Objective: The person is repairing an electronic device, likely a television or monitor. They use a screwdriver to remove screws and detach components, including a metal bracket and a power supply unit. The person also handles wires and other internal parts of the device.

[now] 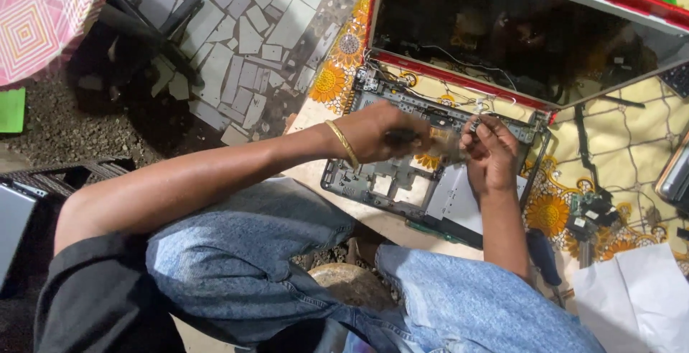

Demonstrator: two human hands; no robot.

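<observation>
Head view looks straight down on a person seated in light blue jeans, bent over a dismantled grey plastic laptop base that lies on a cream tablecloth printed with orange flowers. The left hand, with a thin gold bangle at the wrist, is closed around the dark handle of a screwdriver — the shaft runs toward the right hand and blurs out, so its tip cannot be made out. The right hand sits just beside it over the upper edge of the base, its fingertips pinched on something small and pale near the hinge; what that is, I cannot tell. The two hands are close together, nearly touching. The laptop's screen lid with red trim stands open behind the base, its dark panel catching reflections, and thin wires trail along its lower edge. To the right on the cloth lie a small green circuit board and a white sheet of paper, with a blue-handled tool near the person's right forearm. Left of the table the floor is broken grey mosaic tile.
</observation>
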